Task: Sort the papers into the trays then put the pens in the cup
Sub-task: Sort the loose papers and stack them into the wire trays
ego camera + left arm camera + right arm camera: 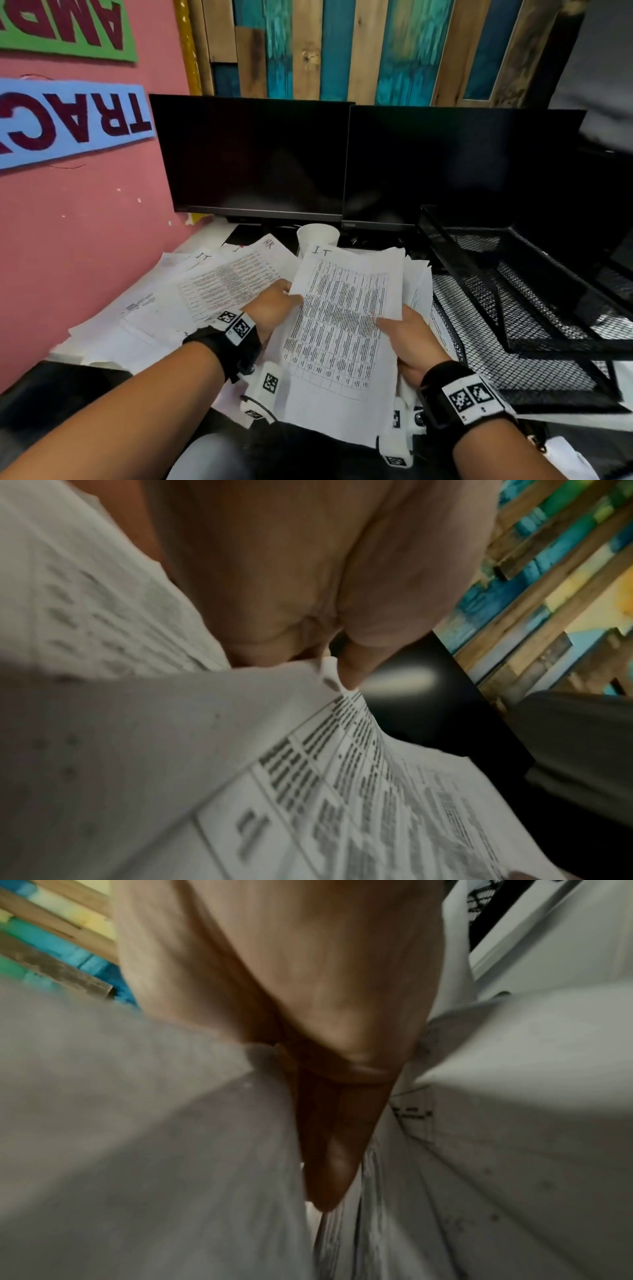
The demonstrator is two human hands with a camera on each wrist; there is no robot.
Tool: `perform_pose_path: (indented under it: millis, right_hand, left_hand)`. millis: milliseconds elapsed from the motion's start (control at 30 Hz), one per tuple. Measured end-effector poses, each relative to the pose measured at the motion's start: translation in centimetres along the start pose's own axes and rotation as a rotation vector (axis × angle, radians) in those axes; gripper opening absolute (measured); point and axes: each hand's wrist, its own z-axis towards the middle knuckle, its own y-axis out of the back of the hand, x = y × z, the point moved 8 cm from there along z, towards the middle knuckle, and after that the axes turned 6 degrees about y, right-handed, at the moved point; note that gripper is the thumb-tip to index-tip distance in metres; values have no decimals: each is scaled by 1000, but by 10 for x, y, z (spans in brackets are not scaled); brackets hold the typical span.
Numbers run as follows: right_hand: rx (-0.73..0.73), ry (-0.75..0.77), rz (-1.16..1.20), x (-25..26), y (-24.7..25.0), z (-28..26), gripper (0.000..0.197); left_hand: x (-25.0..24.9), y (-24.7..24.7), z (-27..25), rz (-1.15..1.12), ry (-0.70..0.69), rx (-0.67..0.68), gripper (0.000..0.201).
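above the desk, a sheet marked "it" (342,318) is held up, likely so its label can be read: pinched at its left edge by the left hand (274,308), at its right by the right hand (411,342), which probably grips further papers behind. mesh trays (513,308) stand just right; cup (317,236) beyond.

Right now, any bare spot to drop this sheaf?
Best: lower mesh tray, its floor bare right of the right hand. Upper mesh tray looks bare too. Crowded: loose papers cover the desk left, up to the cup.
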Motion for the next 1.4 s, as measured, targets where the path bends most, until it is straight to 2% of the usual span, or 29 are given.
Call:
perform_pose_path:
  millis: [100,233,367,467,567,667,733,833,900,933,967,1067,1200,1300,1400]
  right_hand:
    - [-41,17,-31,3,10,1,41]
    - [-92,-4,-2,3,21,6,44]
    - [-104,3,-7,-1,24,11,39]
    - [-100,-4,-15,-6,20,14,41]
    - [-94,-6,-11,-7,18,14,43]
    - [-95,-6,-6,-8,19,13,45]
    - [-101,-6,-11,-8,22,14,45]
    - [-115,-7,8,-7,25,14,41]
    - [-119,-10,21,-6,24,13,39]
    - [-119,-7,27,-6,22,13,39]
    - [-113,0,42,-4,19,12,39]
    - [-102,20,87,0,8,9,39]
    - [-81,46,142,8,-3,6,35]
    - [-44,75,234,13,-8,4,31]
    - [22,74,246,12,-10,4,46]
  left_hand:
    - [-7,19,11,115,-24,-38,18]
    - [-1,55,20,618,-11,-68,33]
    - [35,56,33,1038,104,63,49]
    - [43,41,29,1189,126,134,58]
    - [38,28,25,1129,114,125,69]
    - [32,28,25,972,125,112,53]
    - [18,37,23,891,122,60,51]
    - [-19,55,4,796,16,-86,60]
    - [-37,61,-3,680,-63,-105,45]
    - [-45,58,-9,611,-107,-84,30]
    - [-53,52,-16,545,-150,-46,24]
    - [-73,23,-41,427,-197,72,33]
    - [-82,-28,-65,258,-207,277,19]
    - [-84,-64,-73,203,-202,361,37]
    - [-85,-91,-79,53,-190,453,48]
